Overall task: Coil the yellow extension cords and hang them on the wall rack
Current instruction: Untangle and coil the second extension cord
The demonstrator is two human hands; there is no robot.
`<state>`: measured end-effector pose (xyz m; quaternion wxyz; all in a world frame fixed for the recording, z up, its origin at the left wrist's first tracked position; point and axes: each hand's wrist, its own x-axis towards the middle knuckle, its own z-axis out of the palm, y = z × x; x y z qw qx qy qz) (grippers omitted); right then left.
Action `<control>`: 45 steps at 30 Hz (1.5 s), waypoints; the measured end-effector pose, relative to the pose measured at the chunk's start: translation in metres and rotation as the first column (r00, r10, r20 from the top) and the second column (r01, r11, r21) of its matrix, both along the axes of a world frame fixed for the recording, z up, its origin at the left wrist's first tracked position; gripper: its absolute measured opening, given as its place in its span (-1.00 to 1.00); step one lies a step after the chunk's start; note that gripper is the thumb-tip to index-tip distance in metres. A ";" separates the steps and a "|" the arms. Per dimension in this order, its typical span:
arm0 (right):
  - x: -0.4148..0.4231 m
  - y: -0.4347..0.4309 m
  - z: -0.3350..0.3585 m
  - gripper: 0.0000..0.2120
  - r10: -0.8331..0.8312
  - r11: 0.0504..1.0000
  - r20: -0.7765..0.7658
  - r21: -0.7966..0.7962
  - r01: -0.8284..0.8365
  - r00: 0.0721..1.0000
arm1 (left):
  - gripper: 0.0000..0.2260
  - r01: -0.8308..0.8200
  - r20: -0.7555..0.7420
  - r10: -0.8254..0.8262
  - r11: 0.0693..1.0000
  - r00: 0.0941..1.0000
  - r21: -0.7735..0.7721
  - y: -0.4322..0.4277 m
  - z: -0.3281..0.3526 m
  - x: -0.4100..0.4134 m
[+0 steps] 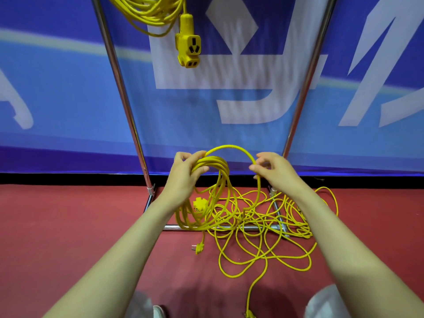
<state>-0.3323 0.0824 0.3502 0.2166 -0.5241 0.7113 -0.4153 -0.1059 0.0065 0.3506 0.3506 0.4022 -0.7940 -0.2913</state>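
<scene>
Head view: the left hand (183, 177) curls its fingers round a half-made coil (207, 204) of yellow extension cord, loops hanging below. The right hand (275, 171) pinches the next arc of cord between thumb and fingers, just right of the coil. The loose cord (252, 216) lies tangled on the red floor (80, 214), across the metal rack's (124, 95) base. The cord looks light, springy and snag-prone, best gripped at the loops' top. A finished coil (146, 12) with its socket block (188, 42) hangs far above, against a blue banner (57, 88).
</scene>
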 end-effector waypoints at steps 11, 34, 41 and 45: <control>0.005 0.006 0.019 -0.82 0.067 0.978 -0.220 -0.179 -0.108 0.973 | -0.14 0.226 -0.004 -0.228 0.965 0.974 0.136 0.003 -0.004 0.002; 0.007 0.004 -0.004 -0.84 0.178 0.984 0.115 -0.051 -0.173 0.977 | -0.62 -0.011 -0.072 0.012 1.000 0.997 0.012 -0.004 0.010 0.004; 0.010 0.009 0.012 -0.81 0.138 0.951 -0.058 -0.269 -0.149 0.989 | -0.16 0.189 0.006 -0.189 0.982 0.982 -0.032 0.004 -0.004 0.000; 0.019 0.005 0.010 -0.87 0.201 0.947 -0.122 -0.229 -0.224 0.972 | -0.29 0.205 -0.045 -0.207 0.978 0.977 -0.032 0.005 -0.004 -0.003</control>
